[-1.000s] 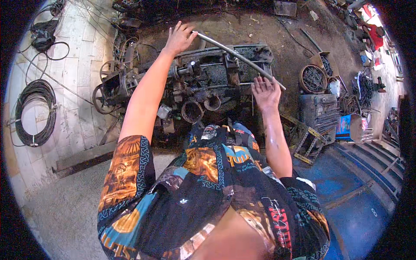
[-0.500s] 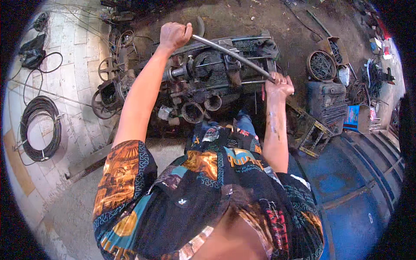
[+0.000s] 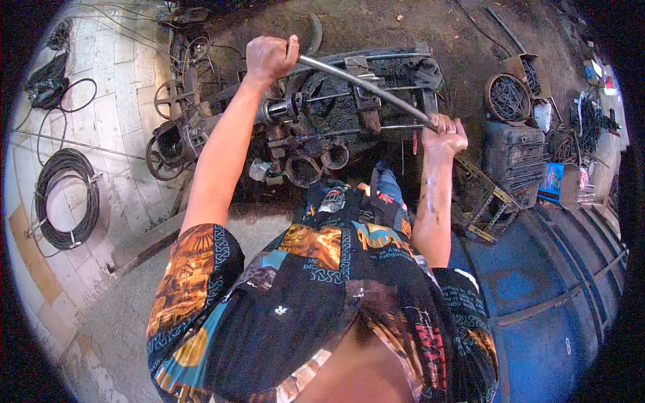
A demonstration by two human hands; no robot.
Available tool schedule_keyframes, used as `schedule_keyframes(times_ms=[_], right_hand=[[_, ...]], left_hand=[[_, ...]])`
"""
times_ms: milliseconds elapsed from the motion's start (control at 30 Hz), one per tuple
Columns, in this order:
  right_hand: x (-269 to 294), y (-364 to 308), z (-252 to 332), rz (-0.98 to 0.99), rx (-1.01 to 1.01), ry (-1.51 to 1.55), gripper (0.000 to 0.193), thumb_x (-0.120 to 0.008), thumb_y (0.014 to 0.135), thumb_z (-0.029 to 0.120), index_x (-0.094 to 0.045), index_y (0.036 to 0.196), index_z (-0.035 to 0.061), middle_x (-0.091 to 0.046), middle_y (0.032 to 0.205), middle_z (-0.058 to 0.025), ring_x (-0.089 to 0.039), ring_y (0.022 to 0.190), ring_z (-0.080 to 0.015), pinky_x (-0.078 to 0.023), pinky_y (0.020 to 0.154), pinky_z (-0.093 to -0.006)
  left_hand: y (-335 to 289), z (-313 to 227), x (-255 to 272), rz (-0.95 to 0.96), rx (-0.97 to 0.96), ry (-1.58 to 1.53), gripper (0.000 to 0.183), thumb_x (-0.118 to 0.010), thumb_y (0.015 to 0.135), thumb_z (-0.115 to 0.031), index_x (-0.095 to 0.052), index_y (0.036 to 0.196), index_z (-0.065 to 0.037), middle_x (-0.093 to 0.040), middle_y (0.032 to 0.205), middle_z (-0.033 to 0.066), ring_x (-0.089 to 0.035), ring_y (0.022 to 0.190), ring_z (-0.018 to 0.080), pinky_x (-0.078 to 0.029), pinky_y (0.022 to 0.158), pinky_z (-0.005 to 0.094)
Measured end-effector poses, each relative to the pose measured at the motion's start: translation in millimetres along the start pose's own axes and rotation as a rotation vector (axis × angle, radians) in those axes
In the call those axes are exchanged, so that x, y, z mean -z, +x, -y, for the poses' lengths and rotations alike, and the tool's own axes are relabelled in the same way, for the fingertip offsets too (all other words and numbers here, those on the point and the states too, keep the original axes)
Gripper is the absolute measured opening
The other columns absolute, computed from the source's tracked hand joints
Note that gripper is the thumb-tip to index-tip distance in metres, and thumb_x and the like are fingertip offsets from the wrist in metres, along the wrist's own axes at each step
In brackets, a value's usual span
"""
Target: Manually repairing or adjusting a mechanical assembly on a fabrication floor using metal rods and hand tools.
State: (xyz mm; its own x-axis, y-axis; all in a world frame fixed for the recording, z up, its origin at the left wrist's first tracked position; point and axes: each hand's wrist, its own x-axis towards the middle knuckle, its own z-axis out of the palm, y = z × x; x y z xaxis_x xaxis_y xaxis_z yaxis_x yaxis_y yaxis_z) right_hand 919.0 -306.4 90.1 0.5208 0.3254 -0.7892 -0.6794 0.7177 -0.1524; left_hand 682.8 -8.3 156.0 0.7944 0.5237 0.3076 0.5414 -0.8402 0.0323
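Note:
Between my two hands runs a long grey metal rod (image 3: 366, 85), slanting down from upper left to lower right. Its left end sits in the closed fist of my left hand (image 3: 270, 59). Around its right end are wrapped the fingers of my right hand (image 3: 443, 133), held lower and nearer. Both arms reach out over a dark, greasy lathe-like machine (image 3: 336, 117). A shiny round chuck-like part (image 3: 279, 111) shows just right of my left forearm. The rod passes above the machine's bed; whether it touches the machine I cannot tell.
Spoked handwheels (image 3: 163, 158) stand left of the machine, with a coil of black cable (image 3: 67, 199) on the tiled floor. To the right are a round bin of metal pieces (image 3: 508, 96), a grey ribbed metal block (image 3: 512, 161), a blue box (image 3: 557, 181) and blue metal sheeting (image 3: 537, 269).
The view has shifted a little. My right hand and the rod's right end sit slightly farther right and lower, while my left hand stays about where it was. Both grips hold.

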Motion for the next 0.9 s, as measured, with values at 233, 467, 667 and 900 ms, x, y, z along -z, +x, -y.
schedule_keyframes(times_ms=[233,467,667,900], right_hand=[[-126,96,-23,0.118,-0.045,-0.605,0.027,-0.039,0.095,0.025,-0.033,0.074,0.0106,-0.024,0.054,-0.0004,-0.021,0.045,-0.0145,-0.024,0.045,-0.0328],[-137,125,-55,-0.019,0.216,-0.765,0.038,-0.051,0.092,0.034,-0.045,0.118,0.0059,-0.060,0.093,-0.0168,-0.059,0.078,-0.0279,-0.050,0.068,-0.0473],[-83,99,-72,0.075,0.798,-1.070,0.062,-0.069,0.080,0.018,-0.040,0.125,-0.0137,-0.059,0.114,-0.0272,-0.064,0.096,-0.0301,-0.053,0.081,-0.0413],[-152,54,-159,-0.062,0.516,-1.458,0.101,-0.076,0.066,0.045,-0.030,0.137,-0.0107,-0.049,0.132,-0.0282,-0.052,0.119,-0.0364,-0.044,0.100,-0.0415]], left_hand=[[-139,-89,30,0.076,0.448,0.106,0.046,-0.052,0.091,-0.032,-0.065,0.054,-0.008,-0.060,0.052,0.0158,-0.059,0.043,0.0325,-0.048,0.043,0.0438],[-150,-103,48,0.075,0.630,0.016,0.048,-0.050,0.094,-0.038,-0.067,0.061,-0.008,-0.062,0.056,0.0146,-0.062,0.049,0.0329,-0.050,0.049,0.0430],[-188,-37,58,-0.145,0.721,-0.804,0.048,-0.041,0.100,-0.040,-0.062,0.115,0.001,-0.063,0.117,0.0204,-0.058,0.113,0.0331,-0.043,0.097,0.0373],[-289,11,58,-0.039,0.747,-0.459,0.054,-0.041,0.101,-0.040,-0.052,0.132,0.002,-0.048,0.139,0.0225,-0.039,0.135,0.0360,-0.028,0.112,0.0408]])
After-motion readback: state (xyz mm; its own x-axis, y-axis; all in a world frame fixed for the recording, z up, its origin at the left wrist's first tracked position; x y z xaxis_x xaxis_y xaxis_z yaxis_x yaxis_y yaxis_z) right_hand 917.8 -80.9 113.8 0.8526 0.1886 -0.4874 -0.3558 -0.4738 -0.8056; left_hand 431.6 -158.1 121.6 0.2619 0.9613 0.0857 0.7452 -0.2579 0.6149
